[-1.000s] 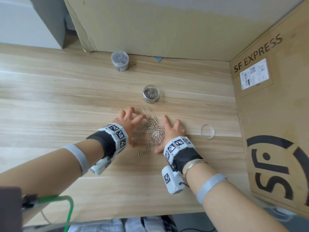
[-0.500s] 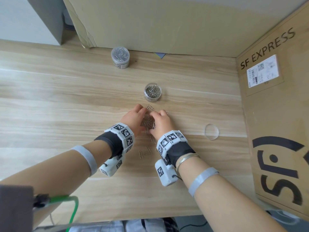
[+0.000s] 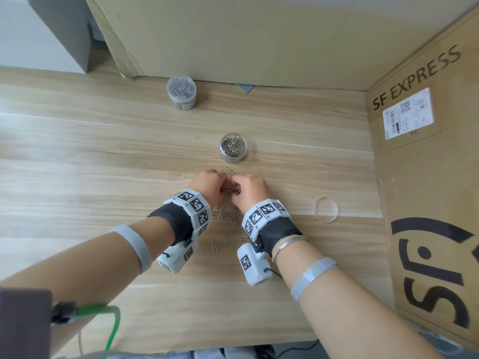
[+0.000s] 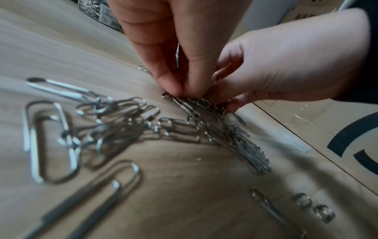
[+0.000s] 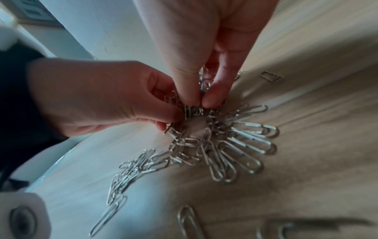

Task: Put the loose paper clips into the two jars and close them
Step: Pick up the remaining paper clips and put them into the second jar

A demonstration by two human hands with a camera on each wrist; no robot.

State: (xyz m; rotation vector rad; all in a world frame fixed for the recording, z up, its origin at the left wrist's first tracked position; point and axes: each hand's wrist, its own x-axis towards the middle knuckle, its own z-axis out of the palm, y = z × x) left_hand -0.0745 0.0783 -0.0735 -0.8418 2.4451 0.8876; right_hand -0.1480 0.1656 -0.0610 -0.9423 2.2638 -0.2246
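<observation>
A pile of loose silver paper clips [image 3: 228, 216] lies on the wooden table [image 3: 103, 156], and a few stray clips [image 3: 220, 244] lie nearer me. My left hand [image 3: 220, 189] and right hand [image 3: 239, 190] meet above the pile, both pinching one bunch of paper clips [image 3: 230, 190]. In the left wrist view the left hand's fingertips [image 4: 174, 87] squeeze the bunch [image 4: 196, 103]. The right wrist view shows the right hand [image 5: 202, 101] pinching the same clips [image 5: 196, 111]. An open jar [image 3: 233, 147], partly filled with clips, stands just beyond the hands. A lidded jar [image 3: 181, 92] stands farther back.
A clear round lid [image 3: 327, 209] lies flat on the table to the right of my hands. A cardboard box [image 3: 427, 177] walls off the right side and a cardboard sheet [image 3: 233, 42] stands at the back. One single clip [image 3: 230, 170] lies between the hands and the open jar.
Both hands were spread flat on either side of the pile. They have come together, curled their fingers and gathered a bunch of clips between them.
</observation>
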